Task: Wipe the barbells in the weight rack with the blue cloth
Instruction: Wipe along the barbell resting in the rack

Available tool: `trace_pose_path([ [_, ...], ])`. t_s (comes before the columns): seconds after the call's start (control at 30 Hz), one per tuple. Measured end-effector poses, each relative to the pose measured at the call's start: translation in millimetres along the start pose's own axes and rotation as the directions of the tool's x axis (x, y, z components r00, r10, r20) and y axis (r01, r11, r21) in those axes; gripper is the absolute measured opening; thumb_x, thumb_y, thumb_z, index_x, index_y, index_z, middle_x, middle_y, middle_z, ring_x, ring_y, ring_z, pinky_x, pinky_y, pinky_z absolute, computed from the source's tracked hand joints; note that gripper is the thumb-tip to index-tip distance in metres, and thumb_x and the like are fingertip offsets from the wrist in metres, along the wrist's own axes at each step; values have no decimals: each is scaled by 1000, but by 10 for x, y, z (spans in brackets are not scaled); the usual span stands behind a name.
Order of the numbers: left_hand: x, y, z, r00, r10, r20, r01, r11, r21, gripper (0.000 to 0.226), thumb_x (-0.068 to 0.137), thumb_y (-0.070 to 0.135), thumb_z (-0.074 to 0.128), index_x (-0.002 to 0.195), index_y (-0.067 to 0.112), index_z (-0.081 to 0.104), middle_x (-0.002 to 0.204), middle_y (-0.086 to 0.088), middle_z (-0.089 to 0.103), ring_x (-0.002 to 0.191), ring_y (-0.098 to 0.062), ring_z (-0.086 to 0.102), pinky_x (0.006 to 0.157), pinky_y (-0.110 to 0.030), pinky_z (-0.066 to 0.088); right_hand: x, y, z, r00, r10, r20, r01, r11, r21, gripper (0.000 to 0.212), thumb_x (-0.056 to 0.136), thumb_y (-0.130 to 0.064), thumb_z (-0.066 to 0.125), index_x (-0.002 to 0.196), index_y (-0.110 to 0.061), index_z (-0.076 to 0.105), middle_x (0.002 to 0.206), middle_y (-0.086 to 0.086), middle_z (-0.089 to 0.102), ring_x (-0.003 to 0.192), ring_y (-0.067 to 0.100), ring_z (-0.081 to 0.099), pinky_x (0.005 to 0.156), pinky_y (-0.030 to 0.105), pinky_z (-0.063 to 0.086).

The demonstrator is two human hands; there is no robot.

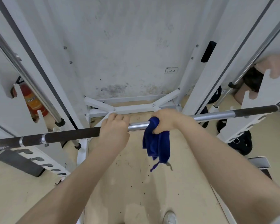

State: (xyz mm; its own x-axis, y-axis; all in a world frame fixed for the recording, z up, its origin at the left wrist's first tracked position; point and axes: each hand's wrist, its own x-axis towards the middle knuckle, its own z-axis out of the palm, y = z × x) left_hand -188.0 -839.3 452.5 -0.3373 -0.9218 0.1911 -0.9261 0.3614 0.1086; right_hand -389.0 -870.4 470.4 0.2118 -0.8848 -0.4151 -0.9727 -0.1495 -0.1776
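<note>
The bar [217, 114] lay across the white rack [44, 62], running from lower left to upper right. The left hand [114, 130] gripped it from above, fingers [118, 118] curled together over the bar where dark knurling met bare steel. Just beside it, the right hand [164, 121] clutched the blue cloth [157, 143] against the bar, fingers wrapped round both; the rest of the cloth hung below, above the floor [152, 183].
</note>
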Motion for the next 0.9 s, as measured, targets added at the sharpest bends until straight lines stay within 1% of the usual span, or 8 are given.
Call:
trace_pose_path([
  [0.1, 58, 228, -4, 999, 34, -39, -36, 999, -41, 40, 59, 17, 80, 96, 14, 66, 89, -2, 67, 93, -27, 61, 72, -35, 49, -114, 37, 451, 877, -94, -471, -60, 951, -302, 24, 75, -30, 61, 95, -20, 53, 90, -3, 60, 85, 22, 58, 89, 33, 38],
  [0.2, 113, 470, 82, 998, 61, -30, -63, 995, -83, 45, 44, 14, 83, 86, 13, 68, 77, -3, 68, 77, -29, 65, 60, -35, 52, -183, 202, 684, 695, -252, -674, -74, 907, -415, 31, 74, -23, 48, 101, -13, 59, 93, 3, 63, 83, 25, 61, 89, 37, 43],
  [0.3, 156, 718, 93, 997, 76, 5, -74, 988, -133, 43, 62, 12, 75, 104, 12, 64, 95, -7, 67, 92, -32, 62, 76, -39, 48, -182, 458, 371, 829, -259, -495, 70, 927, -368, 27, 74, -28, 54, 97, -17, 58, 87, -2, 64, 80, 22, 61, 93, 33, 38],
  [0.37, 209, 829, 103, 998, 46, 40, -41, 993, -112, 40, 80, 20, 63, 119, 17, 55, 114, -2, 59, 109, -27, 53, 88, -35, 39, -149, 576, 135, 958, -203, -203, 181, 976, -121, 23, 72, -26, 64, 91, -19, 54, 81, -6, 62, 78, 18, 58, 71, 25, 41],
  [0.47, 275, 936, 128, 999, 14, 46, -10, 997, -73, 34, 88, 28, 52, 122, 23, 50, 122, 4, 54, 117, -20, 46, 94, -29, 32, -84, 637, -105, 982, -160, 103, 137, 971, 197, 25, 72, -30, 72, 88, -23, 54, 83, -6, 61, 79, 14, 57, 61, 24, 45],
  [0.57, 302, 1016, 156, 998, 3, 67, 1, 998, -61, 32, 88, 25, 49, 120, 22, 52, 120, 3, 54, 116, -20, 45, 94, -29, 31, -122, 616, 55, 979, -166, -120, 166, 986, -8, 25, 74, -33, 67, 88, -17, 54, 85, 0, 64, 79, 20, 59, 71, 33, 48],
  [0.7, 313, 1071, 201, 998, -12, 59, 16, 998, -59, 30, 88, 29, 52, 117, 20, 52, 118, 4, 55, 114, -20, 46, 94, -29, 32, -280, 793, 523, 759, -282, -587, 2, 903, -431, 36, 63, -23, 76, 93, -14, 58, 82, 2, 65, 70, 24, 61, 75, 35, 49],
  [0.9, 411, 1214, 191, 998, -6, 57, 13, 992, -125, 30, 87, 28, 55, 115, 19, 56, 117, 2, 58, 113, -22, 47, 93, -30, 33, -466, 1236, 141, 931, -19, -364, -105, 942, -319, 35, 78, -45, 60, 104, -23, 51, 99, -5, 60, 101, 20, 56, 112, 46, 14],
])
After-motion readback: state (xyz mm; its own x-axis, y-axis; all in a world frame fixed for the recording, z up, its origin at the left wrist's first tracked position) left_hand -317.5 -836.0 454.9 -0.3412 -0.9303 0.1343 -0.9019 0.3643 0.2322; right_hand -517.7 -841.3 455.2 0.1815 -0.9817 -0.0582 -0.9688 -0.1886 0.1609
